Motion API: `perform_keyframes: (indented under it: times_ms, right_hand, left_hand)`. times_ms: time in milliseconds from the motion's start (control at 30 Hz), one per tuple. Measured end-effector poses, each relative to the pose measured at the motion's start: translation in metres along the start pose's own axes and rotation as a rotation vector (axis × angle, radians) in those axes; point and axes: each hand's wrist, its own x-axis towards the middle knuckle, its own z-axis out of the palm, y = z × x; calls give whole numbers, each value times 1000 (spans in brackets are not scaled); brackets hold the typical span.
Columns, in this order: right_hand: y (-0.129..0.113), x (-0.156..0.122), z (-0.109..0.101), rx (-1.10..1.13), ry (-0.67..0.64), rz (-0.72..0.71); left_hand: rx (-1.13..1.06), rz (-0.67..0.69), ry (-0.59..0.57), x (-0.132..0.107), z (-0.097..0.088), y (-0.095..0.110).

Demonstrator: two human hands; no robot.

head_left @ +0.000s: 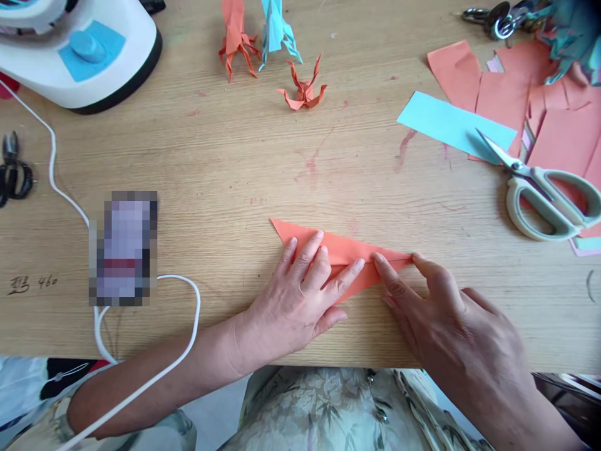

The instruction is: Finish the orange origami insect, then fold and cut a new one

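1. A folded piece of orange paper [350, 248] lies on the wooden table [225, 188], close to the near edge, its narrow tips pointing left and right, with a fold line running toward the right tip
2. The person's left hand [297, 295] rests palm down over the middle of this paper, fingers spread and fingertips touching its surface, holding nothing between them
3. The right hand [469, 326] is at the paper's right end, with the thumb on the paper beside the fold line and the forefinger at the tip; thumb and forefinger stand apart, and one cannot tell whether they pinch any paper
4. To the right, well apart from the folded piece, a pair of scissors [539, 183] lies with its blades over a light blue strip [446, 121] and its handles partly over orange sheets [566, 144]
5. Near the far side stand a tall orange paper figure [235, 31] and a blue paper figure [275, 28], with a small orange paper figure [304, 95] just in front
6. On the left are a white machine [124, 69], black-handled snips [12, 170] and a pixelated rectangular object [124, 235], with a white cable [52, 144] running beside it and passing over the left forearm
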Motion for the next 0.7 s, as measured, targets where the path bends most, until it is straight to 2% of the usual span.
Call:
perform_keyframes:
  times_ms: [100, 300, 467, 567, 700]
  right_hand:
    - [-4, 4, -6, -155, -52, -17]
    - [-15, 15, -18, -219, 0, 21]
    - [-19, 19, -6, -168, 36, -122]
    - [-21, 18, 1, -127, 68, -114]
    - [-25, 16, 3, -104, 47, -73]
  left_hand:
    - [-7, -8, 2, -1, -1, 1]
    - [-51, -11, 25, 0, 0, 1]
    - [-76, 11, 24, 1, 1, 0]
    - [-69, 19, 18, 1, -1, 0]
    - [-61, 11, 10, 1, -2, 1]
